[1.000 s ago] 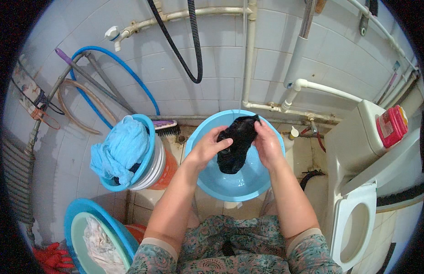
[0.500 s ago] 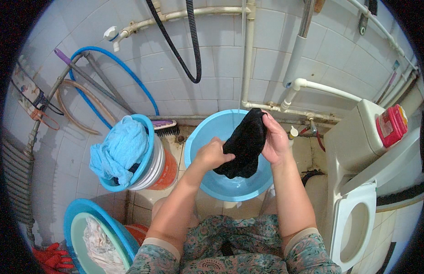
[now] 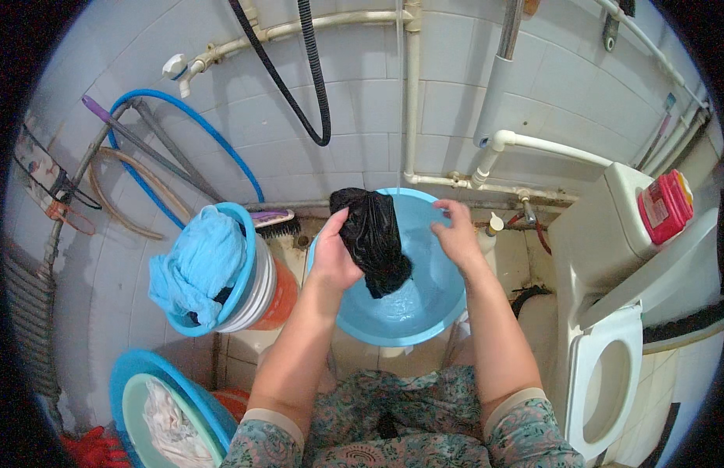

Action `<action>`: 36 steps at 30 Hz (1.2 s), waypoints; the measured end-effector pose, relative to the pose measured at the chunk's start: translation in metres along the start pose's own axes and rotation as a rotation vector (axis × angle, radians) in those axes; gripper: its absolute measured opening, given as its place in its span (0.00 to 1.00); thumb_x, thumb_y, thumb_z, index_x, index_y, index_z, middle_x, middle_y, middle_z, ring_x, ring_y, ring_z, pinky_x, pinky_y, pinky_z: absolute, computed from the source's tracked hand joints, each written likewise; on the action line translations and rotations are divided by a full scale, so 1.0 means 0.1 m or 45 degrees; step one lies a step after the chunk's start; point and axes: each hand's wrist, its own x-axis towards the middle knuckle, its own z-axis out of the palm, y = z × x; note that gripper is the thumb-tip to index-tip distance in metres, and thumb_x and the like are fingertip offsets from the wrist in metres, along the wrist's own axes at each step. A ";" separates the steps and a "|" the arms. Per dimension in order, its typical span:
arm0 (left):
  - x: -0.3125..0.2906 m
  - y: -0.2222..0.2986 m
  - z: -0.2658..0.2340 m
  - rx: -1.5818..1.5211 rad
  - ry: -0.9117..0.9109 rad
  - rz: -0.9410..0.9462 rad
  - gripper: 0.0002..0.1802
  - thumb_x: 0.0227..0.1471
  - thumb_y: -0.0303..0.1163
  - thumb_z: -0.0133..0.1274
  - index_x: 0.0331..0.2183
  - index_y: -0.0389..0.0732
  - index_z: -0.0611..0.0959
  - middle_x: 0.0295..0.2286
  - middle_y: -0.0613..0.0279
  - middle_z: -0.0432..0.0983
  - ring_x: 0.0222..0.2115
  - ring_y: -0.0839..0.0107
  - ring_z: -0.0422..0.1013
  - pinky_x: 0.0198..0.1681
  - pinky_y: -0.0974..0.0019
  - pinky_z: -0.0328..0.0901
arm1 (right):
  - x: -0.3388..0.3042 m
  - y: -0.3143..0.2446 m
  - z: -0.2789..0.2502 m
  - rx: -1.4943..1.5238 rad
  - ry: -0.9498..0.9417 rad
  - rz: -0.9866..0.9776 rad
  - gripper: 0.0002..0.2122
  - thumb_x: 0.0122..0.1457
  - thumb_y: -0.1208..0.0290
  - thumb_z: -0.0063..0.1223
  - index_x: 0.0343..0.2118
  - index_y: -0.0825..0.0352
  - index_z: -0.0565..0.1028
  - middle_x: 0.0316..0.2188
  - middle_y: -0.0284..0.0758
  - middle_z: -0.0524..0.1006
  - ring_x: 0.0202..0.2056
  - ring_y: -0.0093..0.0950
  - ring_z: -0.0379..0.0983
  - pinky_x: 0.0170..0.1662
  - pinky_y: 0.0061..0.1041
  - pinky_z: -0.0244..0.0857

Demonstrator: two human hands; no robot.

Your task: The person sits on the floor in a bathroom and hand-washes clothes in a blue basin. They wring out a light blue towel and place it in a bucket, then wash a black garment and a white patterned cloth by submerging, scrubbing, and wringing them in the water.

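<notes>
Black cloth (image 3: pixel 373 243) hangs above the blue basin (image 3: pixel 424 316), gripped by the left hand (image 3: pixel 334 256). Near me, the right hand (image 3: pixel 458 236) is empty, fingers parted, over the basin's right side.

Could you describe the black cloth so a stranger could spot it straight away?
Find the light-blue basin at the picture's centre, below the tiled wall. Over its left side, the left hand holds a crumpled black cloth. Its dark colour sets it apart from the blue cloth heaped further left.
</notes>
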 end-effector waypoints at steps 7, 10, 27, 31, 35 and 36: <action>0.01 0.02 0.06 -0.075 -0.145 0.074 0.25 0.47 0.41 0.39 0.43 0.35 0.72 0.40 0.52 0.71 0.41 0.58 0.68 0.47 0.57 0.61 | -0.24 -0.19 0.32 0.293 -0.592 -0.271 0.19 0.43 0.80 0.48 0.42 0.67 0.68 0.37 0.39 0.72 0.40 0.30 0.67 0.44 0.26 0.60; -0.02 0.05 0.09 -0.074 -0.235 0.049 0.26 0.44 0.38 0.40 0.45 0.34 0.70 0.41 0.50 0.70 0.41 0.55 0.68 0.46 0.55 0.62 | -0.17 -0.21 0.29 0.264 -0.734 -0.047 0.15 0.48 0.79 0.47 0.42 0.68 0.69 0.33 0.34 0.73 0.38 0.26 0.67 0.44 0.24 0.59; -0.08 0.56 -0.34 1.531 0.648 -0.015 0.31 0.42 0.49 0.54 0.39 0.31 0.76 0.38 0.53 0.73 0.40 0.65 0.67 0.45 0.67 0.58 | 0.07 -0.12 -0.07 2.108 -0.137 0.754 0.13 0.61 0.61 0.33 0.37 0.65 0.68 0.34 0.33 0.74 0.37 0.28 0.70 0.43 0.27 0.64; -0.12 0.66 -0.48 2.377 0.588 -0.255 0.34 0.42 0.56 0.52 0.32 0.28 0.78 0.29 0.53 0.76 0.32 0.64 0.72 0.40 0.64 0.63 | 0.06 -0.33 -0.14 2.182 -0.176 0.694 0.12 0.61 0.61 0.33 0.35 0.63 0.68 0.33 0.32 0.73 0.36 0.26 0.70 0.41 0.23 0.64; -0.10 0.60 -0.38 2.791 0.587 -0.398 0.27 0.45 0.50 0.51 0.37 0.35 0.78 0.31 0.48 0.75 0.35 0.63 0.72 0.40 0.63 0.64 | 0.14 -0.09 -0.04 2.115 -0.265 0.613 0.12 0.61 0.59 0.35 0.35 0.61 0.68 0.28 0.29 0.72 0.31 0.23 0.68 0.35 0.18 0.62; -0.08 0.52 -0.37 2.657 0.475 -0.145 0.25 0.46 0.47 0.51 0.40 0.36 0.76 0.33 0.49 0.74 0.37 0.63 0.71 0.41 0.64 0.63 | 0.15 -0.04 0.02 2.092 -0.321 0.607 0.12 0.61 0.59 0.35 0.35 0.60 0.68 0.27 0.28 0.71 0.30 0.23 0.68 0.33 0.18 0.62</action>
